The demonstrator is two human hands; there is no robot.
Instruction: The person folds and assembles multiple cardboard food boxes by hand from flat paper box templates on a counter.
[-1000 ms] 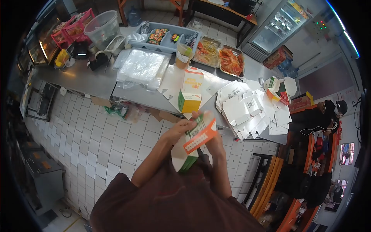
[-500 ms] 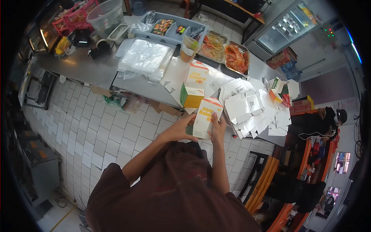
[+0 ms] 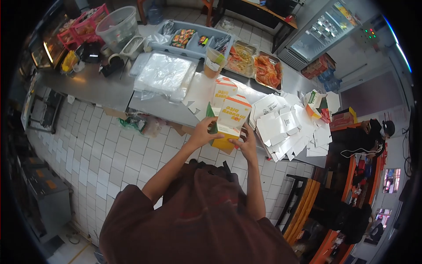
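A printed food carton (image 3: 234,115) is between my hands at the counter's near edge, its tall white back panel standing up with orange lettering and its front yellow. My left hand (image 3: 202,133) grips its green left side, thumb across the front. On the opposite side, my right hand (image 3: 247,144) has its thumb on the yellow front and its fingers along the right edge. Directly behind stands a similar carton (image 3: 223,91), partly hidden by the held one. To the right lies a heap of flat white cardboard blanks (image 3: 277,125).
Clear plastic bags (image 3: 165,72) are stacked left of the cartons. Beyond them sits a blue-grey divided tray (image 3: 191,51) with small packets. Two metal food trays, one with orange-red contents (image 3: 268,71), line the back. A paper cup (image 3: 212,66) stands near them. A wooden bench (image 3: 303,209) is at right.
The held carton has turned: its tall panel now stands up at the back and its yellow front faces me. Both hands have shifted their grip along its sides.
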